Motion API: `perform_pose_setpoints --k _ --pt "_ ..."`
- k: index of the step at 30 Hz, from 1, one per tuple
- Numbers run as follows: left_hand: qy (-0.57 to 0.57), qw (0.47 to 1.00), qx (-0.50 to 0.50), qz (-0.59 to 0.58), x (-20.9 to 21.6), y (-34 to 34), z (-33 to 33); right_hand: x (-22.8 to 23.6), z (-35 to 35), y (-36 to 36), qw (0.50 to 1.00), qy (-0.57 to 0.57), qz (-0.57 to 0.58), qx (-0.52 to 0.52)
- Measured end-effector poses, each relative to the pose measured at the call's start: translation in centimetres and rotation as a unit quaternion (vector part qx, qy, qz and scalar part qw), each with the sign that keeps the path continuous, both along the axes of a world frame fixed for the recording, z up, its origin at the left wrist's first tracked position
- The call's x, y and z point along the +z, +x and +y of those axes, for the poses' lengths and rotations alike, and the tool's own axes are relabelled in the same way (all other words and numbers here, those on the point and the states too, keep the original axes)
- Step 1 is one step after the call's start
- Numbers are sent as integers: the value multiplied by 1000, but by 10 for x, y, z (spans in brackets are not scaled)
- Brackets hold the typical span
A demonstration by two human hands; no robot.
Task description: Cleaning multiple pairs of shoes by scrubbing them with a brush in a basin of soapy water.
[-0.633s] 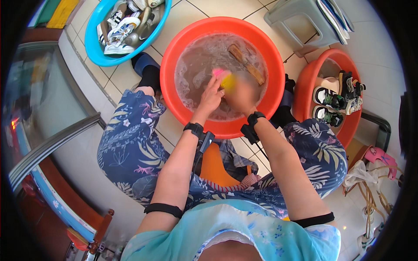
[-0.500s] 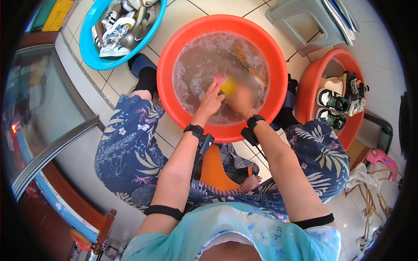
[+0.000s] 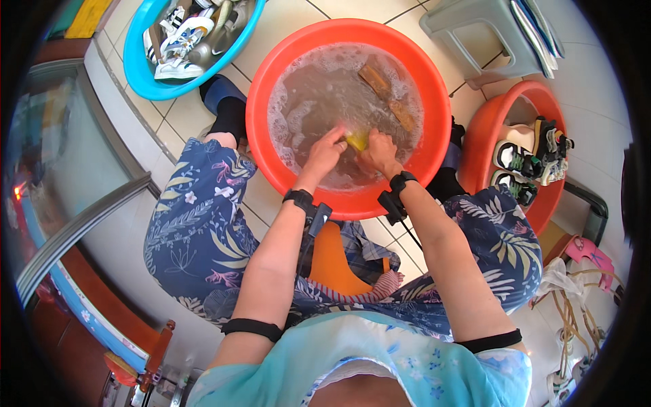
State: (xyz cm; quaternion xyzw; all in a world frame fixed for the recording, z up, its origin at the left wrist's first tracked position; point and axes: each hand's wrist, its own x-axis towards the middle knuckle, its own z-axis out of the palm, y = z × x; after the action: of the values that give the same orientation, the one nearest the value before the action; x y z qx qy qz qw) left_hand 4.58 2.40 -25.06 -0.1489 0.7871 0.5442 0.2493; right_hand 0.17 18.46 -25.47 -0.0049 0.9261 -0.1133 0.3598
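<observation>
A large red basin (image 3: pixel 434 136) of murky, foamy water sits before me. My right hand (image 3: pixel 380 152) is closed on a small yellow object (image 3: pixel 357 140) at the water surface; its kind is not clear. Close on its left, my left hand (image 3: pixel 325 154) has bent fingers dipping into the water, against a patch of pink that is mostly under water. Whatever the left fingers hold is hidden. Two brown, wood-like pieces, a longer one (image 3: pixel 374 82) and a shorter one (image 3: pixel 401 116), float at the far right of the basin.
A blue basin (image 3: pixel 135 76) full of shoes stands at far left. At right are a second red basin (image 3: pixel 489 136) with several shoes (image 3: pixel 519 157) on it and a grey plastic stool (image 3: pixel 458 34). An orange seat (image 3: pixel 333 261) is between my legs.
My right hand, blurred earlier, is now sharp and slightly nearer me, with the yellow object lower in the water. The pink patch shows less. The view has shifted a little.
</observation>
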Motion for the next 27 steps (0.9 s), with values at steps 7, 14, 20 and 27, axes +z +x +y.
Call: perform_pose_setpoints --k 7,14,20,27 --pt "83 971 179 -135 18 13 -9 63 9 -7 985 -111 -26 -131" --pt "421 813 292 -276 66 31 -10 129 3 -9 983 -155 8 -94" --pt "490 751 312 -312 108 24 -7 205 -6 -6 974 -200 93 -62" --pt "541 762 303 -190 143 -7 -21 250 -1 -7 948 -280 151 -30"
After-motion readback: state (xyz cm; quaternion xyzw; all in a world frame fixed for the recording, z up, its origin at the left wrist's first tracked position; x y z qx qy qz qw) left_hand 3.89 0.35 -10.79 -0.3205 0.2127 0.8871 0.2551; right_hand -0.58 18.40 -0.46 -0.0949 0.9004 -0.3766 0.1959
